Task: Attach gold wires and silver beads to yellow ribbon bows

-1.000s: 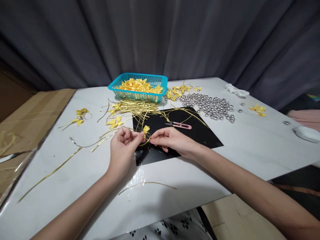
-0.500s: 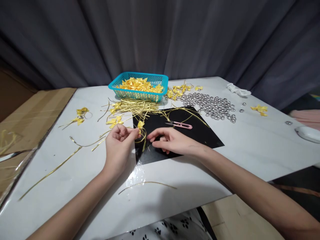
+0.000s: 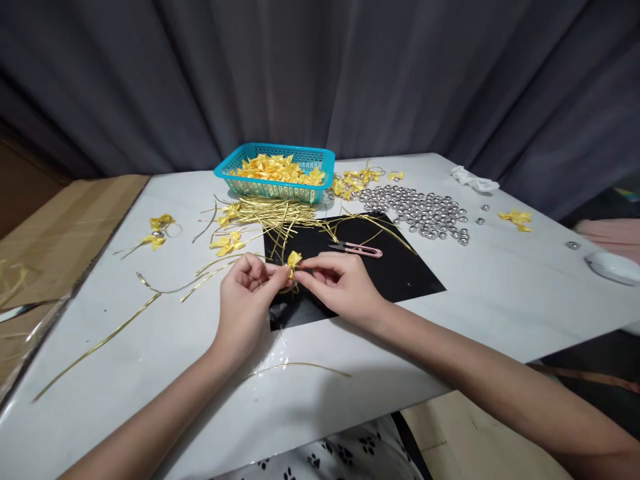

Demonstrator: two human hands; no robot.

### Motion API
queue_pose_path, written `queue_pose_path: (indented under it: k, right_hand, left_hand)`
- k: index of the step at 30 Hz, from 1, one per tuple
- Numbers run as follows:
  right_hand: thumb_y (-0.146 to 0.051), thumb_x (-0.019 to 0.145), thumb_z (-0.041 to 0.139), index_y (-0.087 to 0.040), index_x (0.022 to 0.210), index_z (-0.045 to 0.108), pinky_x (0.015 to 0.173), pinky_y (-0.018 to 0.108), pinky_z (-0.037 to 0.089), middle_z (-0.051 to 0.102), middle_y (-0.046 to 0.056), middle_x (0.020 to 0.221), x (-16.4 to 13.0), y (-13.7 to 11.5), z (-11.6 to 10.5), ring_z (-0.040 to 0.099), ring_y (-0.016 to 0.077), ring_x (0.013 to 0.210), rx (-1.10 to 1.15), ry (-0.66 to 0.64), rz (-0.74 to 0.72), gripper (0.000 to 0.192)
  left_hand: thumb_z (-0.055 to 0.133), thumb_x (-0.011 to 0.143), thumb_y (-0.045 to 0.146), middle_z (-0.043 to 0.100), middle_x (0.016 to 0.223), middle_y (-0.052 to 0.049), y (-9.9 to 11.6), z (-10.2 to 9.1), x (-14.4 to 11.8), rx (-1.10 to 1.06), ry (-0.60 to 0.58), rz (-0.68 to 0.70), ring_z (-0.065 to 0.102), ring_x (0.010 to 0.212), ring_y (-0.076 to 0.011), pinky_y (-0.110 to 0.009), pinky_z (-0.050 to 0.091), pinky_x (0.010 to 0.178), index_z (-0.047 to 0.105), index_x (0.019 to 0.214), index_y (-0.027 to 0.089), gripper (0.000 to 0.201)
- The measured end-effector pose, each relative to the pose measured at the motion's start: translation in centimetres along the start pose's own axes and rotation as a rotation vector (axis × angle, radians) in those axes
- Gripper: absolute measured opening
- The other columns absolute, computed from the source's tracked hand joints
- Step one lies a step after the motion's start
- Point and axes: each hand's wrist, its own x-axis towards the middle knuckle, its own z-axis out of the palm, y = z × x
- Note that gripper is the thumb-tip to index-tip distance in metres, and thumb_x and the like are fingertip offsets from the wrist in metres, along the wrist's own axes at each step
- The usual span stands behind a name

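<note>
My left hand [image 3: 247, 293] and my right hand [image 3: 335, 283] meet over the near left corner of a black mat [image 3: 390, 267]. Between their fingertips they pinch a small yellow ribbon bow [image 3: 293, 259] tied with a loop of gold wire. Both hands grip it, thumbs and forefingers closed. Pink thread snips [image 3: 359, 250] lie on the mat just beyond my right hand. A loose bundle of gold wire ties [image 3: 270, 217] lies past my left hand.
A teal basket [image 3: 273, 190] of yellow bows stands at the back. Several silver bells [image 3: 425, 213] are spread to the right, with more bows [image 3: 357, 180] near them. Stray bows [image 3: 155, 233] and long gold wires [image 3: 95, 347] lie left. A white dish [image 3: 613, 267] sits far right.
Half a second ago my right hand had let go and lay open on the mat; now it has come back and pinches the bow again beside my left hand.
</note>
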Motion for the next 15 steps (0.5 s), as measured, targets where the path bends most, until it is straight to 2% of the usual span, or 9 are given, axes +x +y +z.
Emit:
queue_pose_path:
  k: [3, 5, 7, 9, 15]
  right_hand:
    - [-0.017, 0.075, 0.065, -0.014, 0.072, 0.059, 0.046, 0.019, 0.029, 0.039, -0.007, 0.053, 0.02, 0.05, -0.09, 0.036, 0.0046, 0.047, 0.005, 0.084, 0.039, 0.007]
    - [-0.009, 0.076, 0.058, -0.014, 0.073, 0.057, 0.047, 0.018, 0.030, 0.041, -0.006, 0.057, -0.06, 0.09, -0.28, 0.037, 0.0049, 0.049, -0.037, 0.112, -0.061, 0.007]
    - [-0.003, 0.077, 0.050, -0.014, 0.074, 0.060, 0.048, 0.019, 0.031, 0.047, -0.003, 0.061, -0.18, 0.13, -0.49, 0.040, 0.0056, 0.052, -0.071, 0.091, -0.221, 0.015]
    - [-0.003, 0.078, 0.047, -0.014, 0.077, 0.065, 0.047, 0.019, 0.032, 0.049, -0.001, 0.062, -0.30, 0.12, -0.65, 0.041, 0.0061, 0.051, -0.064, 0.076, -0.310, 0.021]
    - [-0.007, 0.079, 0.048, -0.008, 0.086, 0.070, 0.045, 0.020, 0.032, 0.048, 0.000, 0.058, -0.45, -0.13, -0.53, 0.042, 0.0072, 0.049, -0.021, 0.035, -0.265, 0.023]
  left_hand:
    - [0.070, 0.069, 0.013, 0.063, 0.058, 0.004, -0.13, 0.01, -0.05, 0.002, 0.016, -0.006, 0.058, 0.057, -0.0087, -0.021, 0.045, 0.061, 0.034, 0.062, 0.020, 0.038]
    - [0.071, 0.068, 0.012, 0.062, 0.057, 0.004, -0.14, 0.06, -0.01, 0.006, 0.029, -0.016, 0.057, 0.056, -0.0083, -0.020, 0.045, 0.060, 0.034, 0.061, 0.020, 0.038]
    - [0.071, 0.067, 0.012, 0.062, 0.056, 0.005, -0.10, 0.12, 0.07, 0.004, 0.028, -0.023, 0.058, 0.056, -0.0081, -0.019, 0.044, 0.060, 0.033, 0.061, 0.020, 0.038]
    - [0.070, 0.068, 0.013, 0.061, 0.056, 0.005, -0.02, 0.13, 0.16, 0.002, 0.030, -0.033, 0.058, 0.057, -0.0081, -0.019, 0.044, 0.061, 0.033, 0.061, 0.020, 0.039]
    - [0.072, 0.067, 0.016, 0.062, 0.058, 0.004, 0.26, 0.05, 0.36, 0.016, 0.087, -0.083, 0.058, 0.058, -0.0079, -0.018, 0.044, 0.061, 0.031, 0.061, 0.020, 0.041]
